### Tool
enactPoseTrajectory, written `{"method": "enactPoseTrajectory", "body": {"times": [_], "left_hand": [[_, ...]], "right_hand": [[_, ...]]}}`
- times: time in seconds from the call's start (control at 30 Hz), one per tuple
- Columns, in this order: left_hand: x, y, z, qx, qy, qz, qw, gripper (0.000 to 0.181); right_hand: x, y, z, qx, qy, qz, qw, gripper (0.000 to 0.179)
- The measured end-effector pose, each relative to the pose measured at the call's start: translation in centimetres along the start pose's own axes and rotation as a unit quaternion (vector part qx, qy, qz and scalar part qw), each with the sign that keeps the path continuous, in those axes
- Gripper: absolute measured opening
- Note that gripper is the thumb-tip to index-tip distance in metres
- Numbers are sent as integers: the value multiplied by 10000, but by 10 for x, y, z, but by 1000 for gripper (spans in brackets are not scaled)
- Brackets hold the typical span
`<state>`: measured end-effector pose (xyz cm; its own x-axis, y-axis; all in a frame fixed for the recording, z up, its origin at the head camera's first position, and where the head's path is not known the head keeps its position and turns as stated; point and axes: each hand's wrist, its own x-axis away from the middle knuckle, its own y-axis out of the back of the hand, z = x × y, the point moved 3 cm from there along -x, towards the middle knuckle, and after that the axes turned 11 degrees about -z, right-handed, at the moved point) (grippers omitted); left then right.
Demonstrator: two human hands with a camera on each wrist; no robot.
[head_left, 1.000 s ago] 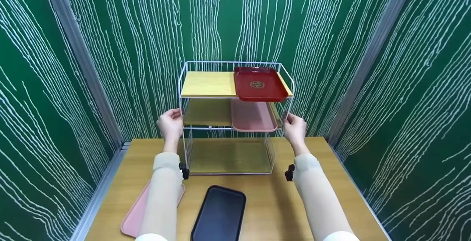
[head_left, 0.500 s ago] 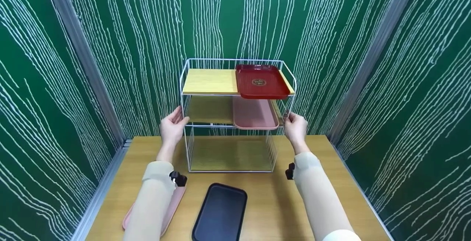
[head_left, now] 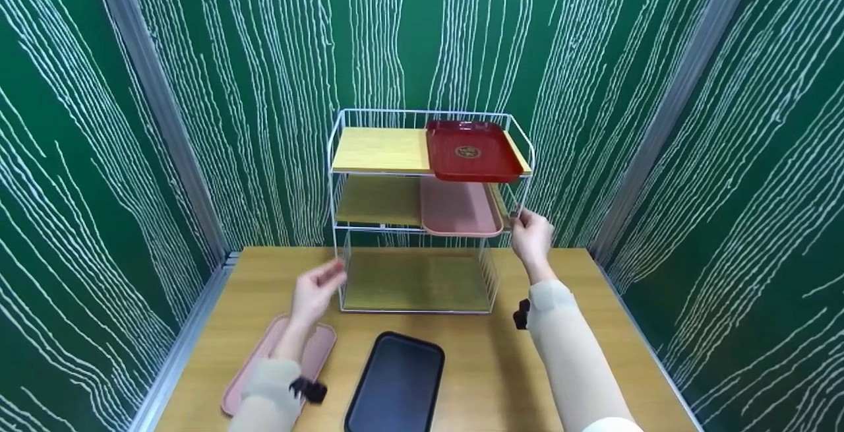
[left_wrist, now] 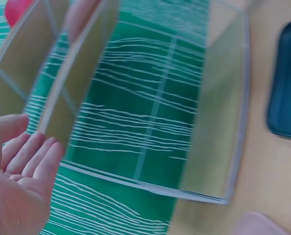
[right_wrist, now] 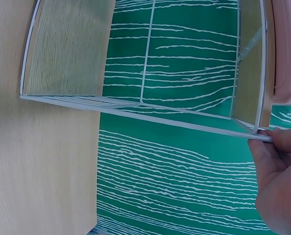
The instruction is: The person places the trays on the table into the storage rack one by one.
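Observation:
A white wire rack (head_left: 379, 148) with three wooden shelves stands on the table. My right hand (head_left: 533, 237) pinches its right front upright at middle-shelf height; the right wrist view shows thumb and fingers around the white wire (right_wrist: 184, 123). My left hand (head_left: 318, 290), slightly blurred, is low beside the left front upright. In the left wrist view its fingers are loosely bent, with nothing in them. On the top shelf, a dark red tray (head_left: 465, 152) lies at the right, jutting over the front edge. Below it a pink tray (head_left: 458, 208) sits on the middle shelf.
On the table (head_left: 554, 353) before the rack lie a black tray (head_left: 399, 379) and, to its left, another pink tray (head_left: 321, 347), partly hidden under my left forearm. Green walls (head_left: 422, 36) with white lines enclose the back and both sides.
My left hand has let go of the rack's left upright and moved down toward me. My right hand keeps its grip. The rack and trays stay put, apart from slight camera movement.

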<state>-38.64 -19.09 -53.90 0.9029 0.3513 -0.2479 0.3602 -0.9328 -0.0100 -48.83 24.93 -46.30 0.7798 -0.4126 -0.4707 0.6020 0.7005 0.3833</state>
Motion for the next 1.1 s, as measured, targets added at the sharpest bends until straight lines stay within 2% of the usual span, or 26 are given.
{"method": "enactPoseTrajectory", "body": {"times": [0.1, 0.2, 0.3, 0.43, 0.57, 0.73, 0.87, 1.1], "left_hand": [[25, 3, 22, -102, 217, 296, 9993, 39], [45, 5, 39, -41, 300, 524, 9982, 37], [63, 8, 55, -70, 301, 815, 9962, 37], [82, 15, 76, -71, 480, 1184, 9918, 41], [95, 21, 97, -82, 653, 1446, 9873, 40], [105, 23, 123, -209, 561, 1742, 9829, 37], [113, 25, 142, -257, 586, 1804, 9815, 37], [132, 26, 159, -239, 816, 1836, 9793, 43]], "right_hand": [[0, -1, 0, -9, -35, -9, 10000, 23], [-2, -2, 4, 59, 100, -36, 9999, 23], [-4, -3, 6, 111, 238, -98, 9996, 22], [-3, -4, 8, -16, 283, -55, 9996, 21], [-2, -5, 7, -37, 281, -35, 9996, 22], [-2, -2, 3, -25, 180, -50, 9998, 21], [-1, 0, 3, -49, 252, -69, 9996, 21], [1, -1, -1, -38, 221, -12, 9997, 23]]}}
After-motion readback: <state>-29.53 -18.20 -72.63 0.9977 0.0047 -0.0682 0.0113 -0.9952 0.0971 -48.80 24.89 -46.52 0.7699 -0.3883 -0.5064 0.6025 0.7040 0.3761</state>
